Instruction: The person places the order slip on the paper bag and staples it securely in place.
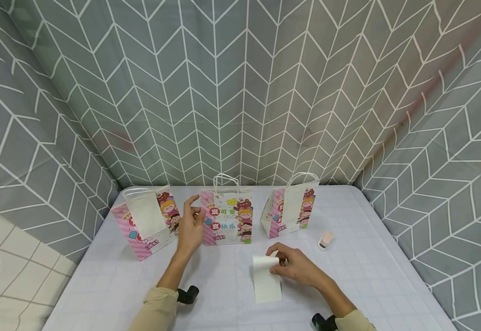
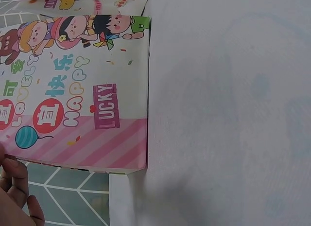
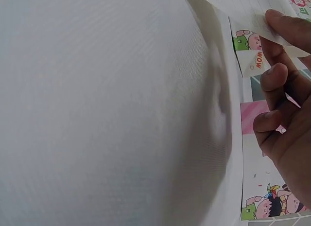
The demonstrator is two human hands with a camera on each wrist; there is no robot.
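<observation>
Just in front of me, my right hand (image 1: 296, 266) pinches a pale lined paper slip (image 1: 267, 282) by its upper right side, held upright over the table. In the right wrist view the thumb (image 3: 286, 26) lies on the slip's lined face and the other fingers are bent. My left hand (image 1: 191, 230) is at the left side of the middle paper gift bag (image 1: 228, 220), fingertips right at its edge. That bag is white and pink with cartoon children and "LUCKY" lettering, and stands upright with white handles.
A similar bag (image 1: 163, 220) stands tilted at the left and another bag (image 1: 306, 207) at the right, each with a pale slip across its front. A small pink-and-white object (image 1: 326, 240) lies near the right bag. Patterned curtains (image 1: 232, 92) surround the white table (image 1: 372, 276).
</observation>
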